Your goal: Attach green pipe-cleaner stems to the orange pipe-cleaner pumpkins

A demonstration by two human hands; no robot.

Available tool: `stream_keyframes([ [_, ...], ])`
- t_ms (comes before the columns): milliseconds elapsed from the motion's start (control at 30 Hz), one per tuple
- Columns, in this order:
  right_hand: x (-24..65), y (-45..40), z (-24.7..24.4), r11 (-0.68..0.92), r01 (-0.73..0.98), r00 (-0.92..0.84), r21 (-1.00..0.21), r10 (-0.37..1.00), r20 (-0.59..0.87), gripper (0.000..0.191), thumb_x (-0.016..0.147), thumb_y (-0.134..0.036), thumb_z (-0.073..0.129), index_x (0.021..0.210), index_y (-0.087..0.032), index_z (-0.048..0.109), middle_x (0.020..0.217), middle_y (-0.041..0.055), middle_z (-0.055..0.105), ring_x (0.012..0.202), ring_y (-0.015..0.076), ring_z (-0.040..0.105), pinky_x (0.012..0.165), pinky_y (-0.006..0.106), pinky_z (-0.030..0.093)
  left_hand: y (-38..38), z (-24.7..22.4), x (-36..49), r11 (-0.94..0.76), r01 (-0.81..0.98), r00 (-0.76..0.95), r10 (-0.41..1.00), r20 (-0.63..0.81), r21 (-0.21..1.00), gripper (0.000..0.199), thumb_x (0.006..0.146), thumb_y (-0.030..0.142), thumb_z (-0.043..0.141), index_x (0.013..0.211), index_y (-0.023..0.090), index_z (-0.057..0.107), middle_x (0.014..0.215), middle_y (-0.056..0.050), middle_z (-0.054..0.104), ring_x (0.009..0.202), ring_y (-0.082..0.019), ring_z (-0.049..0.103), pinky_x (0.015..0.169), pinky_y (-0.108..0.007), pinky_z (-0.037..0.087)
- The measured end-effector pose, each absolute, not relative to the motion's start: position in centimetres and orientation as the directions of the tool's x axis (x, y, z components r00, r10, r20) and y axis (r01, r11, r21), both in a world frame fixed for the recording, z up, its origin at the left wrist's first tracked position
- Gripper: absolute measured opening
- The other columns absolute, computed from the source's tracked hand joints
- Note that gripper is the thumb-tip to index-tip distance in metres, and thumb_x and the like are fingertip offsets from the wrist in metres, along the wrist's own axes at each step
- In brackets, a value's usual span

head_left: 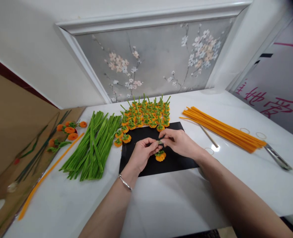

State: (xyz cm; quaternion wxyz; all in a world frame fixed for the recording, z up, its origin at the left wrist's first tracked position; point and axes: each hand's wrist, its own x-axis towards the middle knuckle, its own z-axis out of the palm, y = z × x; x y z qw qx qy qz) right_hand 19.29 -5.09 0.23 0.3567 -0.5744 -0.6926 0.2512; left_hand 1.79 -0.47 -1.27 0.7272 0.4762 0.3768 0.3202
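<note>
My left hand (144, 152), with a silver bangle at its wrist, is over the black mat (141, 170). Its fingers pinch together on a small green piece. My right hand (176, 140) meets it fingertip to fingertip, closed on the same green piece (160, 142). Just below the fingertips an orange flower with green on top (160, 156) rests over the mat; whether it is joined to the held piece is hard to tell. Behind the mat stand several orange flowers with green stems (146, 114), packed close together.
Green fuzzy stems (93, 148) lie in a pile at left, beside one long orange stem (49, 172) and orange flowers (70, 130) on brown paper. At right are a bundle of orange stems (221, 129), a thin stick (208, 135) and a metal cutter (277, 157).
</note>
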Motion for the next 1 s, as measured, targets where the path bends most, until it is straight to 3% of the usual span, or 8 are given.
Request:
stream_keyframes([
  [133, 19.6, -4.8, 0.4, 0.178, 0.729, -0.042, -0.660, 0.975, 0.217, 0.020, 0.089, -0.017, 0.048, 0.097, -0.024, 0.064, 0.081, 0.0008, 0.071, 0.074, 0.0165, 0.065, 0.068, 0.026, 0.043, 0.0, -1.4, 1.7, 0.369, -0.091, 0.484, 0.828, -0.282, 0.925, 0.023, 0.066, 0.031, 0.081, 0.072, 0.012, 0.068, 0.071, -0.003, 0.069, 0.070, -0.011, 0.066, 0.069, -0.020, 0.053],
  [300, 22.3, -5.4, 4.0, 0.065, 0.900, 0.098, -0.432, 0.934, 0.344, 0.020, 0.090, -0.020, 0.052, 0.105, -0.020, 0.064, 0.099, 0.0100, 0.071, 0.093, 0.0231, 0.063, 0.081, 0.032, 0.042, 0.7, -1.4, 2.0, 0.379, -0.094, 0.418, 0.854, -0.309, 0.920, 0.023, 0.063, 0.028, 0.083, 0.073, 0.013, 0.070, 0.073, -0.002, 0.068, 0.075, -0.013, 0.069, 0.070, -0.017, 0.055],
  [433, 28.9, -10.2, 6.3, -0.321, 0.862, 0.450, -0.394, 0.841, 0.300, 0.017, 0.089, -0.028, 0.049, 0.095, -0.023, 0.064, 0.085, 0.0078, 0.069, 0.076, 0.0217, 0.061, 0.069, 0.031, 0.040, 0.9, -1.4, 2.3, 0.355, -0.075, 0.399, 0.867, -0.299, 0.932, 0.022, 0.065, 0.029, 0.082, 0.075, 0.013, 0.070, 0.073, -0.003, 0.069, 0.081, -0.016, 0.071, 0.076, -0.021, 0.056],
  [533, 35.0, -15.8, 4.6, -0.713, 0.623, 0.776, -0.322, 0.614, 0.143, 0.011, 0.083, -0.031, 0.051, 0.082, -0.025, 0.060, 0.080, 0.0112, 0.065, 0.070, 0.0228, 0.057, 0.064, 0.034, 0.037, 0.8, -1.6, 2.3, 0.333, -0.084, 0.417, 0.867, -0.271, 0.939, 0.023, 0.065, 0.030, 0.082, 0.078, 0.014, 0.070, 0.079, -0.003, 0.070, 0.085, -0.017, 0.071, 0.083, -0.025, 0.056],
  [567, 36.7, -17.4, 3.5, -0.762, 0.567, 0.816, -0.313, 0.570, 0.090, 0.011, 0.080, -0.031, 0.054, 0.073, -0.024, 0.058, 0.075, 0.0128, 0.063, 0.066, 0.0232, 0.056, 0.062, 0.036, 0.037, 0.8, -1.7, 2.3, 0.334, -0.089, 0.426, 0.864, -0.267, 0.938, 0.024, 0.065, 0.030, 0.082, 0.078, 0.014, 0.070, 0.080, -0.003, 0.070, 0.086, -0.017, 0.071, 0.085, -0.026, 0.056],
  [633, 39.3, -19.9, 1.2, -0.817, 0.492, 0.861, -0.299, 0.507, 0.031, 0.020, 0.073, -0.030, 0.061, 0.058, -0.025, 0.049, 0.064, 0.0134, 0.059, 0.057, 0.0235, 0.053, 0.058, 0.038, 0.036, 0.8, -1.8, 2.2, 0.339, -0.096, 0.446, 0.855, -0.264, 0.936, 0.023, 0.065, 0.029, 0.082, 0.078, 0.015, 0.070, 0.081, -0.003, 0.070, 0.088, -0.018, 0.071, 0.087, -0.027, 0.056],
  [767, 41.3, -21.7, -1.9, -0.854, 0.417, 0.888, -0.311, 0.456, -0.063, 0.030, 0.063, -0.035, 0.070, 0.049, -0.027, 0.045, 0.057, 0.0109, 0.056, 0.052, 0.0240, 0.052, 0.055, 0.041, 0.035, 0.5, -1.7, 2.2, 0.339, -0.102, 0.456, 0.851, -0.259, 0.935, 0.021, 0.067, 0.029, 0.080, 0.077, 0.015, 0.069, 0.081, -0.003, 0.070, 0.088, -0.018, 0.071, 0.086, -0.026, 0.056],
  [1000, 39.9, -21.8, -1.5, -0.848, 0.404, 0.863, -0.341, 0.478, -0.165, 0.034, 0.069, -0.024, 0.064, 0.042, -0.029, 0.043, 0.046, 0.0107, 0.053, 0.041, 0.0214, 0.048, 0.056, 0.043, 0.036, -0.1, -1.8, 1.8, 0.371, -0.113, 0.452, 0.846, -0.284, 0.922, 0.021, 0.070, 0.031, 0.079, 0.079, 0.014, 0.070, 0.078, -0.003, 0.069, 0.087, -0.019, 0.072, 0.088, -0.029, 0.055],
])
